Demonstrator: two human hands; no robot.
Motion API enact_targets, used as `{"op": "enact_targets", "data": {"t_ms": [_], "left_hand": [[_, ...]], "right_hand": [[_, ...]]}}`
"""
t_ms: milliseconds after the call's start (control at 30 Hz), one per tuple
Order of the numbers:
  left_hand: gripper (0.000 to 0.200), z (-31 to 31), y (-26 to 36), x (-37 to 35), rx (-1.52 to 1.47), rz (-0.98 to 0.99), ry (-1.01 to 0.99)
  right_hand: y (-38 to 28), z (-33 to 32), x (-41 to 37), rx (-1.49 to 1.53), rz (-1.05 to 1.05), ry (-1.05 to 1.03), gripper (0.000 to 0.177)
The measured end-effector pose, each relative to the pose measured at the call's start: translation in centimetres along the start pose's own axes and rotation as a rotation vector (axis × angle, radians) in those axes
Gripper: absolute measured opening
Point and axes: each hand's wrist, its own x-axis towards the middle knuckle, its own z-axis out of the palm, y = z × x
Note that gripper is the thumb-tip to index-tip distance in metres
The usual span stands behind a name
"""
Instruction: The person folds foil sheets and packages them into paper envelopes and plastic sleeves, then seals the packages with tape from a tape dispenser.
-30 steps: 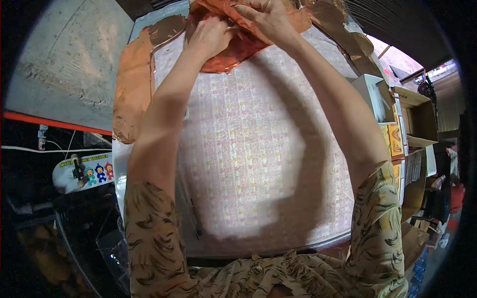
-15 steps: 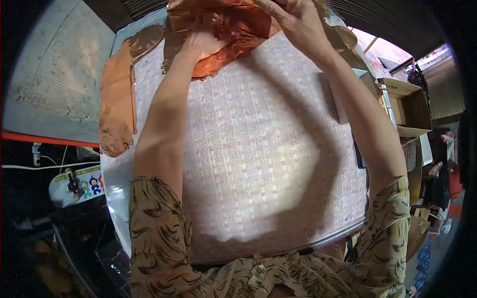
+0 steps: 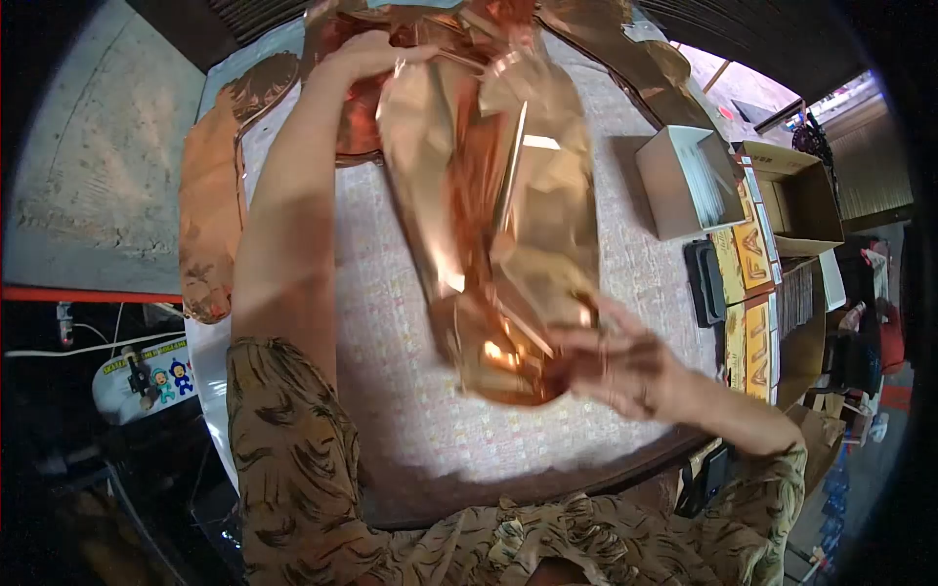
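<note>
A shiny copper-coloured foil balloon, deflated and creased, stretches from the far end of the table toward me. My right hand is closed on its near end, the fingers smeared by motion. At the far end my left hand lies on the foil with its fingers stretched out. Under and beyond that hand is more crumpled reddish copper foil. Another flat foil balloon rests along the left side of the table, and a further foil strip lies at the far right.
A white patterned cloth covers the table. To the right stand a white box with flat sheets inside, a black object, yellow-orange printed boxes and an open cardboard box. Below left is a printed skateboard.
My right hand has come from the far end toward me and to the right, drawing the foil balloon out along the table. My left hand has shifted slightly up and left.
</note>
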Motion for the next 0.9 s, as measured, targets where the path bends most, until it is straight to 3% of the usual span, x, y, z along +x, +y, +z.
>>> {"op": "enact_targets", "data": {"t_ms": [33,100,133,167,267,333,367,433,467,533,567,667,733,900], "left_hand": [[0.095,0.8,-1.0,1.5,0.000,0.005,-0.003],[0.108,2.3,-3.2,4.0,-0.202,0.082,0.302],[0.109,1.7,-3.3,3.4,-0.422,0.125,0.205],[0.107,3.2,-5.9,6.6,-0.273,0.064,0.488],[0.089,3.9,-8.3,8.0,-0.258,0.087,0.463],[0.042,2.5,-5.8,4.9,-0.193,0.033,0.553],[0.042,1.8,-5.2,3.0,-0.188,0.028,0.546],[0.045,0.5,-2.6,-3.5,-0.208,0.302,0.569],[0.047,1.0,-0.1,-7.7,-0.136,0.316,0.540],[0.042,2.9,4.1,-15.7,-0.142,0.347,0.450],[0.036,4.7,5.1,-19.0,-0.220,0.360,0.384],[0.054,9.7,6.8,-26.2,-0.086,0.383,0.195],[0.075,12.4,8.0,-29.6,0.259,0.244,0.401],[0.088,12.5,7.4,-32.7,0.268,0.134,0.402]], "right_hand": [[-1.1,0.5,-1.2,-0.019,0.015,-0.031,0.017],[-3.6,1.2,-3.2,-0.012,0.058,-0.069,0.022],[-4.3,1.9,-3.9,0.128,0.087,-0.029,0.022],[-5.2,1.3,-4.9,0.042,0.113,-0.145,0.024],[-5.6,1.1,-5.1,0.121,0.177,-0.171,0.029],[-5.2,1.3,-5.2,0.229,0.240,-0.059,0.029],[-4.8,0.8,-4.8,0.241,0.181,-0.031,0.035],[-2.6,1.4,-5.8,0.008,0.114,0.020,0.046],[-2.6,1.0,-5.2,0.014,0.111,0.020,0.046],[-3.0,0.5,-3.3,-0.411,0.285,-0.079,0.066],[-3.0,0.8,-3.2,-0.411,0.283,-0.079,0.066],[-2.0,3.1,-3.5,-0.656,0.371,-0.231,0.080],[-2.2,4.3,-4.0,-0.735,0.355,-0.224,0.079],[-3.5,6.6,-5.6,-0.848,0.389,-0.154,0.079]]}}
